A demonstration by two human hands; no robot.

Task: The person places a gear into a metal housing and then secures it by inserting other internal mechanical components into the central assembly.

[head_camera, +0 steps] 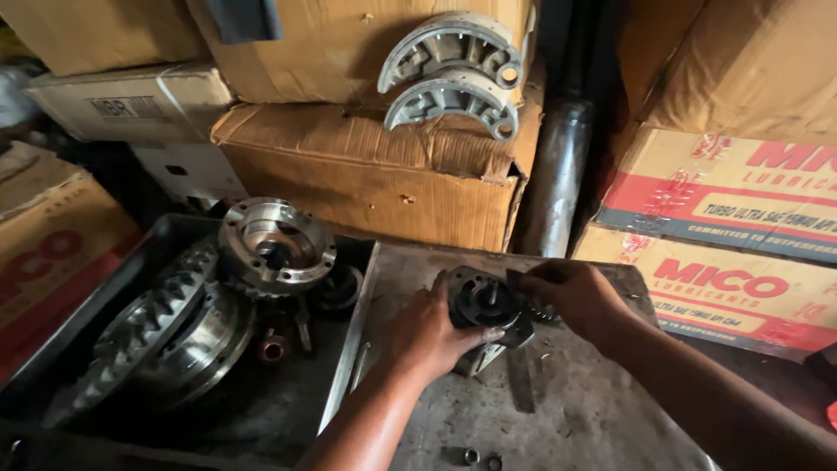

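On the grey metal plate, toward its far edge, both hands close around a dark round gear housing. The left hand wraps it from the near left side, thumb curled under its lower rim; the right hand grips its right side, fingers bent over the top edge. The housing sits well in from the plate's left edge, with bare plate open on the near side, apart from two small nuts close to the near edge. Left of the plate, a dark tray holds a large ring gear and a shiny flanged hub, crowding that side. Far behind, a cardboard box carries two curved brake shoes; printed cartons wall in the right.
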